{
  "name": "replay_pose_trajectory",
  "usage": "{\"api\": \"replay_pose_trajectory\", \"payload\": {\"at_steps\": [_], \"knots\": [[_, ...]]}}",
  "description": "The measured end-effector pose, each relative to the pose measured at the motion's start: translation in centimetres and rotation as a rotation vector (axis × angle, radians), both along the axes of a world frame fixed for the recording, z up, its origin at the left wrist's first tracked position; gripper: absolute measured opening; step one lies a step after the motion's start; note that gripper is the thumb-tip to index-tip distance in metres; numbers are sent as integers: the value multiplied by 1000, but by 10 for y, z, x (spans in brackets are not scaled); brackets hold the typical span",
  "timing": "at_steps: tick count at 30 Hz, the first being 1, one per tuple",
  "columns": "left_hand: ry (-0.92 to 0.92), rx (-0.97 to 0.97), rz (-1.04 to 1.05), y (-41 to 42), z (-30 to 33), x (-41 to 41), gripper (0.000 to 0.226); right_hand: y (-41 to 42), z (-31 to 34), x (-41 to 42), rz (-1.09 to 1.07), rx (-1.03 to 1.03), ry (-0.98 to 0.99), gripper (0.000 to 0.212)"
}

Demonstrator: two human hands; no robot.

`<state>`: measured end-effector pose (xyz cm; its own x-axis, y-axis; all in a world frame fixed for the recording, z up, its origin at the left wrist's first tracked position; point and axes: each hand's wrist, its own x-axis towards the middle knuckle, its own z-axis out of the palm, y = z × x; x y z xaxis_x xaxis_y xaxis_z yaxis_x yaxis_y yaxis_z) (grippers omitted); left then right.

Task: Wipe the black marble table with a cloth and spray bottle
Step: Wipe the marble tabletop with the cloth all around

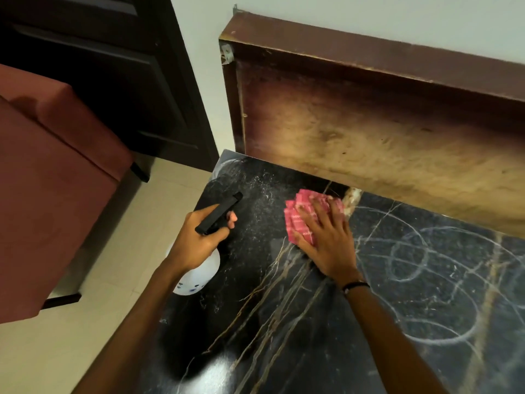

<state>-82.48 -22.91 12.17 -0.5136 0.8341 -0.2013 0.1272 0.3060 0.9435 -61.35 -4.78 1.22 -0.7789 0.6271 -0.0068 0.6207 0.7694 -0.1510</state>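
Head view: left hand (196, 240) clamped around bottle (199, 273) neck; right hand (324, 237), fingers spread, presses flat on cloth (298, 220) atop table (284, 322).

I'm in a home room: tiled floor (122, 240), dark wood door (93, 72), red upholstered seat (51, 177), white wall (369, 12), marble table (284, 322) under a worn wooden shelf (369, 109).

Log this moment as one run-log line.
left hand: grips spray bottle | right hand: flat on pink cloth | black marble table: swirl streaks
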Motion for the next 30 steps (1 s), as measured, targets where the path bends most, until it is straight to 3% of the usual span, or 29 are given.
{"api": "replay_pose_trajectory", "payload": {"at_steps": [4,9,13,18,21,25,28,30], "knots": [[31,-30,-27,3,-1,6,18,40,0,46,-180,-17,-12,76],[109,-46,-107,7,-5,20,15,74,12,4,-402,-124,-45,92],[57,-58,-123,13,-7,32,19,44,9,-7,-247,-73,-66,84],[7,-76,-113,17,-8,42,16,-6,0,70,-77,-33,-26,71],[3,-75,-119,13,-9,47,19,10,3,111,-206,-42,-11,72],[25,-68,-102,3,-9,55,23,35,14,75,-441,-115,-6,86],[-9,-40,-72,-2,-6,65,22,22,14,38,-409,-133,-10,90],[-20,-26,-57,-5,-5,69,25,-7,10,21,-272,-99,-29,81]]}}
